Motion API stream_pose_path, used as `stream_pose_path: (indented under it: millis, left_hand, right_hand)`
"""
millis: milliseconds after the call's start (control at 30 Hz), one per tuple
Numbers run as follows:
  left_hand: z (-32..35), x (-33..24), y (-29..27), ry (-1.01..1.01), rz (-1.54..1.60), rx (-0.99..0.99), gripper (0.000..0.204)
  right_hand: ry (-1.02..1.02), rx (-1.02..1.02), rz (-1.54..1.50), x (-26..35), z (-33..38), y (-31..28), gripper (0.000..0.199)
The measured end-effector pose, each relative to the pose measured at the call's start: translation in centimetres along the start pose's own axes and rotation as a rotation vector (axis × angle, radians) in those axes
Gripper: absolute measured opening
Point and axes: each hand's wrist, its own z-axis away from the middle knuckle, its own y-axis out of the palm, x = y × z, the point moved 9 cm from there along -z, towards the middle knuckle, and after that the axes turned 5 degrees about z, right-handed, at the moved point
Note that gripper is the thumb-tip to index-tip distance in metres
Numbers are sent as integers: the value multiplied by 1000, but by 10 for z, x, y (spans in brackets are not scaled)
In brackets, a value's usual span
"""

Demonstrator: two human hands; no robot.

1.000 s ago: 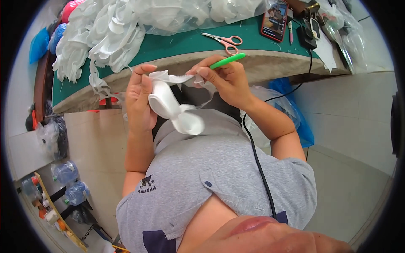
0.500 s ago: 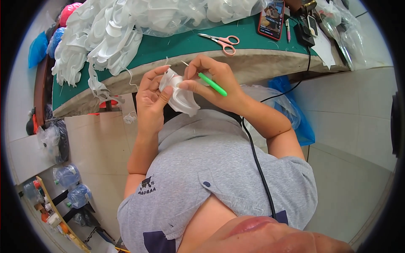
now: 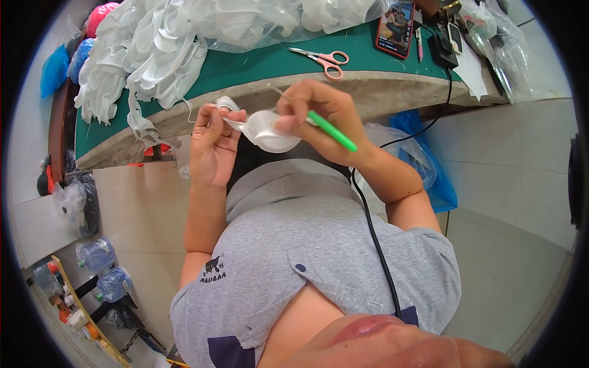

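In front of my body, below the table edge, a white bra [image 3: 273,136] stretches between my hands, one smooth rounded cup facing up. My left hand [image 3: 213,141] pinches its narrow band, and a bunched, ribbed-looking part sticks up above the fingers. My right hand [image 3: 319,113] grips the cup's right edge between thumb and finger. That same hand also holds a thin-tipped tool with a bright green handle [image 3: 332,131], its handle slanting down to the right. The tool's thin tip is blurred, pointing up and left, apart from the bra.
Beyond my hands, a green-topped table [image 3: 245,64] carries a heap of white bras [image 3: 162,55], a clear plastic bag [image 3: 245,24], pink-handled scissors [image 3: 325,61] and a phone [image 3: 396,27]. A black cable [image 3: 375,227] runs down over my shirt. Blue plastic [image 3: 438,184] lies right of my right arm.
The bra has been turned and spread, so a cup now shows open between my hands. My left hand moved slightly left, and my right hand shifted right with the green tool.
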Motion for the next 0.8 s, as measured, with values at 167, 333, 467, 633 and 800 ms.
stream_pose_path:
  millis: [167, 333, 467, 633, 800]
  left_hand:
    - [-5, -19, 4, 42, 84, 30, 13]
    - [-5, -31, -4, 36, -727, 0, 10]
    - [-7, -7, 11, 93, -1448, 192, 24]
    - [0, 14, 11, -6, -1988, 163, 39]
    - [5, 22, 68, 254, -1164, 349, 52]
  right_hand:
    - [8, -328, -592, -16, -2, -45, 19]
    - [-74, -374, -833, -27, -4, -87, 5]
    - [-92, -337, -952, -31, -7, -96, 5]
    - [8, -244, -1127, -50, -7, -71, 13]
    - [330, -185, -1425, -80, 1, -28, 26]
